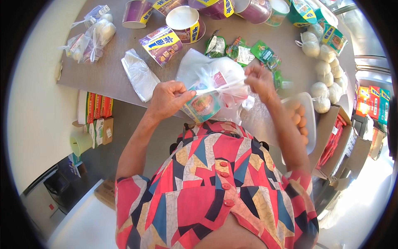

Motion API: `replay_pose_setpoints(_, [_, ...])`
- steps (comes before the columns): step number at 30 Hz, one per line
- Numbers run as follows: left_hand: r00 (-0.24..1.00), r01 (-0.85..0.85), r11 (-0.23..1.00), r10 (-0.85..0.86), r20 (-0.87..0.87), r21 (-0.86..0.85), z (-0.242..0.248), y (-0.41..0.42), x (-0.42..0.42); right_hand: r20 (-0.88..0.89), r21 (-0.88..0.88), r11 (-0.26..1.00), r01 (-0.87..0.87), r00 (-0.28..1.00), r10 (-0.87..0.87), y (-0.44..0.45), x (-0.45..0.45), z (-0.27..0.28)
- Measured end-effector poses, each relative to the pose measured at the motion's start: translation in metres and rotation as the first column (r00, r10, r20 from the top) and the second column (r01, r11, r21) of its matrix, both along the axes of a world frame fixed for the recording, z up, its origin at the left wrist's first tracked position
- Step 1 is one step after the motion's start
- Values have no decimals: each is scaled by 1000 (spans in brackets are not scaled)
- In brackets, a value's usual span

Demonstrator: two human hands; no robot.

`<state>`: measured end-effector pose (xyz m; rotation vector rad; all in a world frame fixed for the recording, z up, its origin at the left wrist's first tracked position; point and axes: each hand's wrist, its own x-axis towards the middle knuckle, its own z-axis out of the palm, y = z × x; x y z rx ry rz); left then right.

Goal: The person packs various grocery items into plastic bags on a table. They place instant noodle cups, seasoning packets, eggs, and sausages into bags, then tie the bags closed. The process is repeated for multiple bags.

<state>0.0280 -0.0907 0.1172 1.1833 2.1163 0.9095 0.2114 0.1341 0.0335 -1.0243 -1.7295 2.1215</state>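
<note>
A clear plastic bag (192, 67) stands before me at the table's front edge. Through its film show a teal instant noodle package (202, 107), something red and a rounded white shape. My left hand (169, 96) pinches one twisted end of the bag between thumb and fingers. On the other side, my right hand (259, 82) grips the opposite end, so the film is drawn taut between them in a knot-like gather. Left of the bag lies a folded stack of thin white plastic bags (140, 74). Small green food packets (241, 51) lie just beyond the bag.
Purple noodle tubs (186, 26) and teal tubs (301, 14) line the table's far side. Filled, tied bags (93, 40) sit at far left. Bagged white balls (320, 90) run down the right, near a plastic bin of brown eggs (300, 121) and a cardboard box of red packets (331, 143).
</note>
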Motion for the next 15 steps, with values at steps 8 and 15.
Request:
replay_pose_setpoints(8, [936, 316, 872, -221, -273, 375, -13, 1, 41, 96, 106, 987, 118, 987, -128, 49, -62, -17])
replay_pose_setpoints(15, [933, 243, 934, -152, -325, 261, 9, 15, 48, -11, 345, 935, 83, 996, -84, 43, -86, -3])
